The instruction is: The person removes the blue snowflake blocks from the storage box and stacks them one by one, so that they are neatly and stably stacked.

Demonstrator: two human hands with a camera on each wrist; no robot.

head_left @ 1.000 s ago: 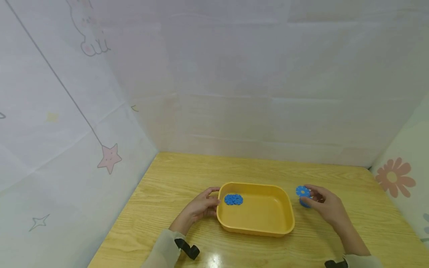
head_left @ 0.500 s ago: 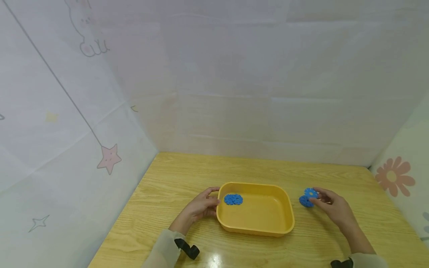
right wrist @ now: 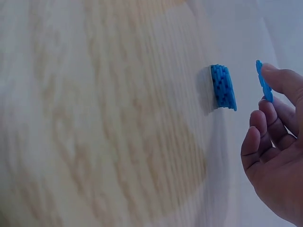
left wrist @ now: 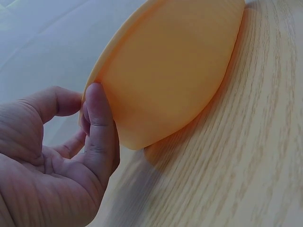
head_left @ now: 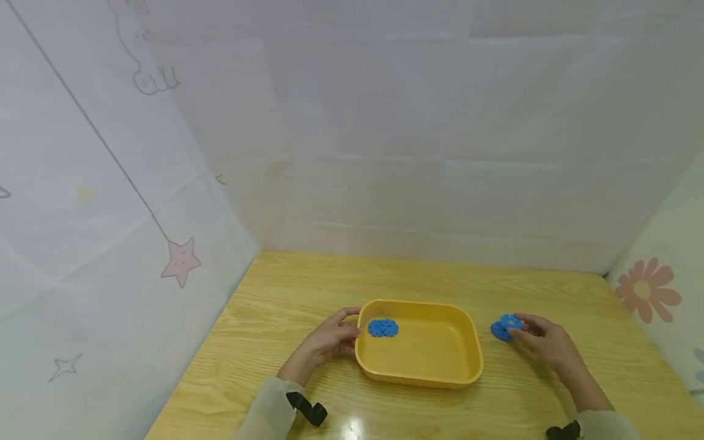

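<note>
My left hand [head_left: 331, 337] grips the left rim of a yellow plastic tray [head_left: 420, 377], thumb and fingers on either side of its wall [left wrist: 161, 71] in the left wrist view. Inside the tray, near its left end, lie a few overlapping blue snowflake discs [head_left: 383, 328]. To the right of the tray, my right hand [head_left: 547, 343] pinches one blue snowflake disc [right wrist: 264, 81] between thumb and fingertips. Close beside that disc stands a short stack of blue snowflake discs [right wrist: 223, 87] on the table; the right wrist view shows a gap between disc and stack.
The wood-grain table [head_left: 341, 275] runs back to a pale cloth backdrop [head_left: 385, 153] with printed figures. More cloth closes off the left and right sides. Black straps [head_left: 307, 408] circle both wrists over light sleeves.
The pinched disc has moved right and slightly toward me with my right hand, from the stack's far left to its right side. My left hand and the tray have stayed put.
</note>
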